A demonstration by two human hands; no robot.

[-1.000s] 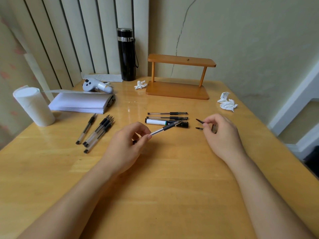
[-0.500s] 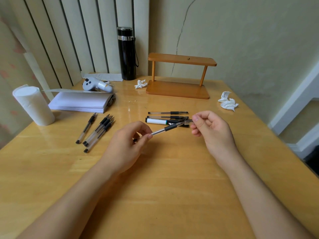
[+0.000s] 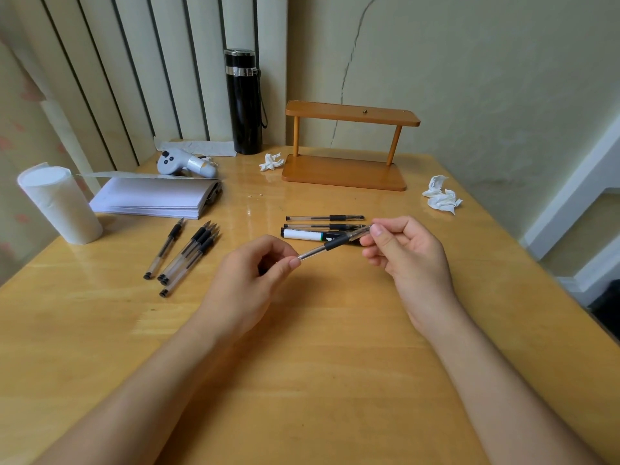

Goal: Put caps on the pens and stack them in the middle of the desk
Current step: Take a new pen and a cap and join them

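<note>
My left hand (image 3: 250,280) pinches the rear end of a clear pen with a black grip (image 3: 327,246), held slanting up to the right above the desk. My right hand (image 3: 407,255) grips a clear cap at the pen's tip end. Behind the hands, in the middle of the desk, lie two capped clear pens (image 3: 324,217) and a white marker (image 3: 303,234). To the left, several uncapped pens (image 3: 188,260) lie in a loose group with tips pointing away from me.
A wooden two-level stand (image 3: 345,171) sits at the back, a black flask (image 3: 244,102) beside it. A paper stack (image 3: 154,198), white controller (image 3: 184,162) and paper roll (image 3: 58,204) are at left. Crumpled tissues (image 3: 441,196) lie at right and near the stand (image 3: 271,161).
My right hand has lifted from the desk at right, carrying a cap, and moved left to the tip of the pen held in my left hand. The left hand has stayed in place.
</note>
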